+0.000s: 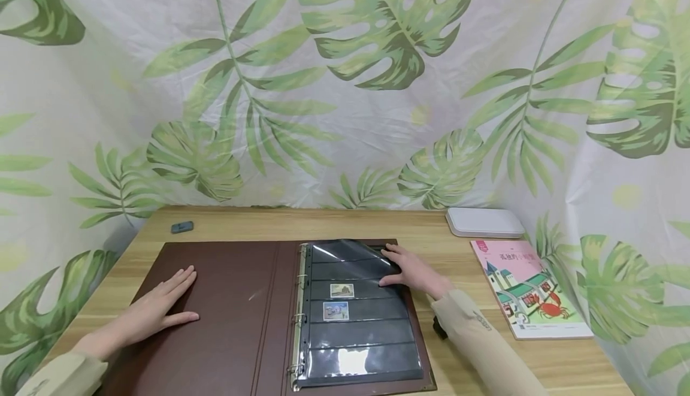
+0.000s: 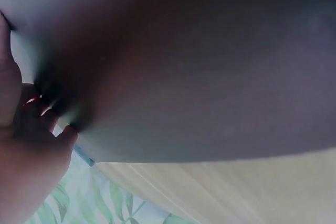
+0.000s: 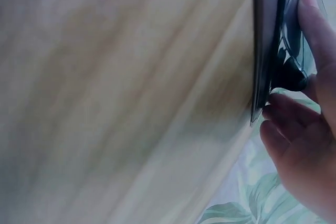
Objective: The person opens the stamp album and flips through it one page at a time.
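A brown ring-binder stamp album point(image 1: 221, 318) lies open on the table. On its right side, black pocket pages point(image 1: 372, 330) sit on metal rings point(image 1: 298, 318), with two stamps point(image 1: 342, 290) in the pockets of the upper page. My right hand point(image 1: 415, 271) holds that page by its upper right edge, where the page curls upward. In the right wrist view, the dark page edge point(image 3: 291, 74) bends between the thumb and the fingers. My left hand point(image 1: 156, 308) rests on the bare inside cover with its fingers extended; the left wrist view is mostly dark and blurred.
At the back left lies a small dark blue-grey object point(image 1: 182, 227). A white case point(image 1: 484, 222) stands at the back right, behind a pink picture book point(image 1: 530, 291). A small black object point(image 1: 439, 328) is partly hidden by my right sleeve. A leaf-patterned curtain point(image 1: 345, 102) surrounds the table.
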Demonstrator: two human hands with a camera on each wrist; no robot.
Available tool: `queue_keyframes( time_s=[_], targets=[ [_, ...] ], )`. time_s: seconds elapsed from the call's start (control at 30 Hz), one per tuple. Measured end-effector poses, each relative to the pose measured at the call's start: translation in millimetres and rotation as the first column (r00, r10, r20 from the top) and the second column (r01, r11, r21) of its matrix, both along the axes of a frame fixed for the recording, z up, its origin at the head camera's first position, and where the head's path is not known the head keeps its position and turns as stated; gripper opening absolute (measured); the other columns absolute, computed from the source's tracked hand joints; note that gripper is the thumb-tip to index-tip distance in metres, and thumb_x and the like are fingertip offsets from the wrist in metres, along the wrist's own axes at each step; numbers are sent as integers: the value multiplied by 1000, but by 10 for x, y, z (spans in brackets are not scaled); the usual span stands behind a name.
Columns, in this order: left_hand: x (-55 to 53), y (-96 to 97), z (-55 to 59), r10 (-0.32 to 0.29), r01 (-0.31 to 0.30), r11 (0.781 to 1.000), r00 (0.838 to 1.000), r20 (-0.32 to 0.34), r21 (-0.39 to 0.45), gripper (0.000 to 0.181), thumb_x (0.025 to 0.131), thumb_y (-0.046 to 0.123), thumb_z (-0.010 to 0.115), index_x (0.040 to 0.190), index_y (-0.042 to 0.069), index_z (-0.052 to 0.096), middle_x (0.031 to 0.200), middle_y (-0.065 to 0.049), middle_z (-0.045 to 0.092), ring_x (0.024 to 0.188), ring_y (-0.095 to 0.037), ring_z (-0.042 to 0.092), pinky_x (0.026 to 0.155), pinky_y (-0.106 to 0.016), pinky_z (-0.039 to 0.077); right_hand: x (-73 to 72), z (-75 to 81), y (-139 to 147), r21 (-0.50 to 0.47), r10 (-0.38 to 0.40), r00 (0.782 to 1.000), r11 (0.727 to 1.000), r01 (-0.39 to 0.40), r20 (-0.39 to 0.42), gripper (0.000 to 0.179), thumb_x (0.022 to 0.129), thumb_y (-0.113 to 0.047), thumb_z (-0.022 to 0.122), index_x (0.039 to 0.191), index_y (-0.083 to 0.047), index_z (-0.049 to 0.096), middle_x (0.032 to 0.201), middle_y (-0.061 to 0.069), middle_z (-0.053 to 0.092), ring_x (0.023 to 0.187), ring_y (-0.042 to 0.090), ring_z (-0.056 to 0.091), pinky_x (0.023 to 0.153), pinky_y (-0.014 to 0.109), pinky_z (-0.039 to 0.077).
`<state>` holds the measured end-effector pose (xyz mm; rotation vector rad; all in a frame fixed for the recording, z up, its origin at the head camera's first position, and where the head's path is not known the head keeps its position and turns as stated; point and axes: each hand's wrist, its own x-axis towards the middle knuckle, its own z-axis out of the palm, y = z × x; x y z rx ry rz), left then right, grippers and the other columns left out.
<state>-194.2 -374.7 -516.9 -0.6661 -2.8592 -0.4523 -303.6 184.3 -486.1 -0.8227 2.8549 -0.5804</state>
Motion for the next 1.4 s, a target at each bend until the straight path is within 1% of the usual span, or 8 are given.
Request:
queue_keyframes(
  time_s=[0.1, 0.2, 0.5, 0.77, 0.87, 0.97, 1.1, 1.4],
  targets=[
    [-3, -6, 0, -1, 1, 1000, 1000, 11, 6, 83, 88, 38, 72, 150, -5, 38, 155, -29, 37, 141, 17, -7, 128, -36, 10, 1, -12, -1, -9, -14, 999, 1000, 14, -52, 87, 78, -44, 82, 146, -3, 48, 127, 21, 53, 109, 33, 55, 91, 44, 49],
    [-5, -7, -5, -7, 7, 1000, 1000, -5, 6, 83, 87, 37, 74, 148, -6, 39, 154, -29, 37, 140, 18, -9, 127, -24, 2, 10, -4, -8, -22, -51, 996, 999, 49, -69, 92, 74, -45, 84, 147, -3, 47, 106, 15, 53, 85, 20, 45, 75, 34, 42],
    [-16, 2, 6, -11, 11, 1000, 999, -43, -3, 82, 84, 35, 76, 146, -7, 43, 156, -25, 37, 135, 24, -13, 125, -38, 21, 1, 54, -23, -164, -82, 990, 984, 63, -113, 84, 78, -19, 85, 144, 9, 43, 101, 20, 63, 74, 15, 56, 68, 29, 52],
    [-11, 17, 22, -15, 14, 1000, 999, -41, -1, 82, 84, 36, 77, 145, -7, 44, 153, -28, 40, 134, 24, -13, 127, -32, 16, 30, 179, 59, -435, -143, 950, 863, 257, 277, 62, 89, -3, 69, 140, 17, 40, 103, 26, 65, 71, 17, 67, 63, 33, 60],
    [-10, 22, 22, -27, 27, 1000, 997, -72, -5, 82, 82, 35, 78, 144, -8, 46, 152, -28, 42, 135, 23, -13, 124, -16, 2, 42, 229, 142, -458, -58, 910, 850, 260, 409, 19, 95, -7, 62, 100, 11, 59, 75, 11, 63, 64, 11, 61, 64, 30, 60],
    [-17, 22, 17, -27, 27, 1000, 997, -72, -1, 82, 82, 34, 78, 143, -9, 46, 151, -28, 42, 134, 23, -13, 127, -24, 7, 67, 271, 211, -437, 16, 859, 866, 244, 511, 31, 98, -11, 59, 70, -9, 45, 60, -5, 45, 57, 5, 50, 63, 23, 58],
    [-20, 16, 3, -16, 17, 1000, 999, -38, 16, 82, 82, 34, 78, 144, -8, 45, 151, -29, 42, 133, 25, -12, 104, -61, 37, 125, 314, 255, -417, 60, 830, 883, 216, 555, 36, 98, -10, 59, 66, -13, 42, 62, -6, 45, 60, 4, 52, 66, 23, 60],
    [-8, 19, 2, -23, 24, 999, 998, -52, 22, 82, 81, 34, 79, 142, -10, 47, 149, -30, 43, 133, 24, -10, 93, -64, 41, 150, 487, 230, -477, 33, 793, 814, 332, 609, 25, 99, -14, 58, 75, -9, 54, 65, -9, 42, 59, 2, 47, 66, 19, 57]
  ],
)
